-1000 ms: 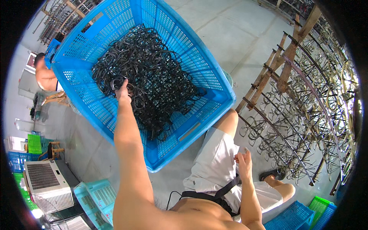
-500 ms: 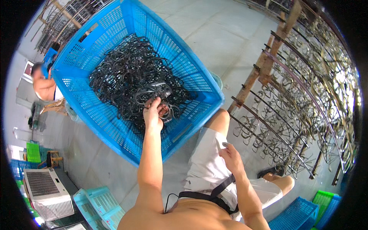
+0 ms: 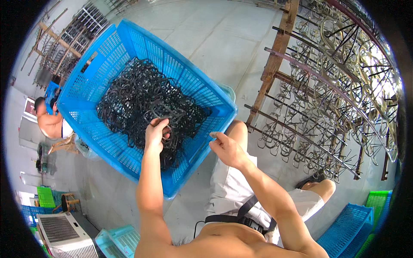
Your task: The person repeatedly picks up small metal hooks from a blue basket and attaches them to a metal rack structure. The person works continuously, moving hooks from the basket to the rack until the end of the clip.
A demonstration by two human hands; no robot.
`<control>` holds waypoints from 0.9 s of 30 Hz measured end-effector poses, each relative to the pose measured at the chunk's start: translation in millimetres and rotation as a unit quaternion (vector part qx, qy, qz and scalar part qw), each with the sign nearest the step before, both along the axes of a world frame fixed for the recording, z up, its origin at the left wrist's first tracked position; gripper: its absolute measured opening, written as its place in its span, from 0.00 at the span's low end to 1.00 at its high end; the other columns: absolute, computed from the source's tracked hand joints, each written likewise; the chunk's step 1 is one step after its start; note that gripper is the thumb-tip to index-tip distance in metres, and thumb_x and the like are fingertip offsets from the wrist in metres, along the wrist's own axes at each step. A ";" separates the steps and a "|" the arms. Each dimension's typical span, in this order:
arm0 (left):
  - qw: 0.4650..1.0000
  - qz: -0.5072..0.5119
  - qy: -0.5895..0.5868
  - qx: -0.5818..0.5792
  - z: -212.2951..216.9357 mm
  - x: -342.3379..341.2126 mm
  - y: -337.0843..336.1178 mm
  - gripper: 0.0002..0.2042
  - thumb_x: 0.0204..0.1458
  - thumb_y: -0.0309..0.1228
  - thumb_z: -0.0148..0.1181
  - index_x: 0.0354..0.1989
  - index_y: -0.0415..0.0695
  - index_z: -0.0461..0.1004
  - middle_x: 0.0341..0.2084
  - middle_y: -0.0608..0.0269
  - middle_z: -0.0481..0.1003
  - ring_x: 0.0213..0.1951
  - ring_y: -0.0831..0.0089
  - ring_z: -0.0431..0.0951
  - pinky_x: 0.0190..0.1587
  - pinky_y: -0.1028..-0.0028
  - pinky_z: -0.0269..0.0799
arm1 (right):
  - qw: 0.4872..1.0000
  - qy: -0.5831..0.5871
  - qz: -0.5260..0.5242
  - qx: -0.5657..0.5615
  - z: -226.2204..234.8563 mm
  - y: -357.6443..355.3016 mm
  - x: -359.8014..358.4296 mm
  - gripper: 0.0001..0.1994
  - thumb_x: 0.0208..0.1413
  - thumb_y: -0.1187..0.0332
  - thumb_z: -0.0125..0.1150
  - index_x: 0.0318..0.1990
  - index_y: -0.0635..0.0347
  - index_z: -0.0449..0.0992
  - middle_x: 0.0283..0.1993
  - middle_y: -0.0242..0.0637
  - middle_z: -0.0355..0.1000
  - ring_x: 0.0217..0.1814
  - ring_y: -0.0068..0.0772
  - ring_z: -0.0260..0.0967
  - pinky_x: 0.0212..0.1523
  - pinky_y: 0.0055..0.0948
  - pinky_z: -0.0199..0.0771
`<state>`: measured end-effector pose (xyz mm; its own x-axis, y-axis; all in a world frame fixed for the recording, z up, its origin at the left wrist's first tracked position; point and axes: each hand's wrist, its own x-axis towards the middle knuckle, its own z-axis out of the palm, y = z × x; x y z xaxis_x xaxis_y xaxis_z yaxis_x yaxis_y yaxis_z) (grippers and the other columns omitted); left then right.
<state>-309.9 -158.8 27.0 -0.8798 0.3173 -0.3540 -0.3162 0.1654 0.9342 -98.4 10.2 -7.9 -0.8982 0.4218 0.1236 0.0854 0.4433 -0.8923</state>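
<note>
A large blue perforated plastic basket stands before me, holding a tangled heap of thin, dark, looped pieces that look like eyeglass frames. My left hand reaches over the near side of the heap, its fingers closed on a dark looped frame. Some of those fingers are hidden from view. Near the basket's right corner, above my knee, my right hand is closed with the thumb pressed forward. The thumb tip looks grey; what the fingers hold, if anything, is hidden.
On the right, a rack with a wooden post and dark rods carries many hanging wire frames. Blue crates stand at lower right. A white slatted appliance and a pale teal crate are at lower left. Another person sits at far left.
My right hand has moved up and left from my thigh toward the basket's corner. My left hand has shifted slightly left with the basket in view; the shiny loops near its fingers now look darker.
</note>
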 end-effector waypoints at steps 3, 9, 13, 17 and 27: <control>0.995 -0.030 0.035 -0.086 -3.9 7.0 -3.4 0.09 0.47 0.33 0.61 0.34 0.45 0.72 0.28 0.68 0.74 0.25 0.77 0.73 0.20 0.80 0.62 | 0.993 -0.040 -0.020 -0.106 18.2 -9.9 -9.3 0.19 0.53 0.62 0.54 0.51 0.62 0.69 0.30 0.42 0.72 0.36 0.39 0.68 0.39 0.36 0.68; 0.999 -0.031 0.006 -0.028 24.7 40.0 11.8 0.08 0.47 0.31 0.63 0.30 0.43 0.71 0.21 0.70 0.70 0.21 0.83 0.68 0.15 0.83 0.59 | 0.992 0.090 -0.023 0.087 30.6 -21.0 -47.8 0.33 0.46 0.68 0.61 0.61 0.58 0.53 0.51 0.53 0.59 0.52 0.57 0.61 0.48 0.44 0.67; 0.994 -0.013 -0.069 0.087 21.9 53.0 17.3 0.08 0.48 0.30 0.62 0.31 0.43 0.68 0.23 0.69 0.70 0.18 0.85 0.65 0.14 0.84 0.57 | 0.997 0.019 -0.045 -0.065 12.2 -22.6 -66.8 0.33 0.50 0.67 0.57 0.63 0.57 0.49 0.53 0.54 0.62 0.52 0.57 0.64 0.49 0.45 0.67; 0.994 -0.001 0.063 0.093 10.2 58.5 20.7 0.08 0.49 0.28 0.61 0.33 0.41 0.69 0.21 0.70 0.69 0.18 0.86 0.64 0.15 0.85 0.57 | 0.992 0.014 -0.082 -0.099 2.8 -20.4 -65.3 0.23 0.55 0.68 0.49 0.59 0.58 0.54 0.40 0.56 0.71 0.43 0.58 0.69 0.44 0.46 0.68; 0.967 0.128 0.053 0.213 -5.5 49.1 40.8 0.08 0.51 0.29 0.61 0.32 0.45 0.67 0.21 0.73 0.66 0.17 0.87 0.63 0.18 0.86 0.60 | 0.979 0.130 -0.087 -0.127 34.3 -15.4 -29.4 0.17 0.51 0.71 0.59 0.47 0.64 0.65 0.25 0.36 0.67 0.25 0.24 0.65 0.26 0.24 0.66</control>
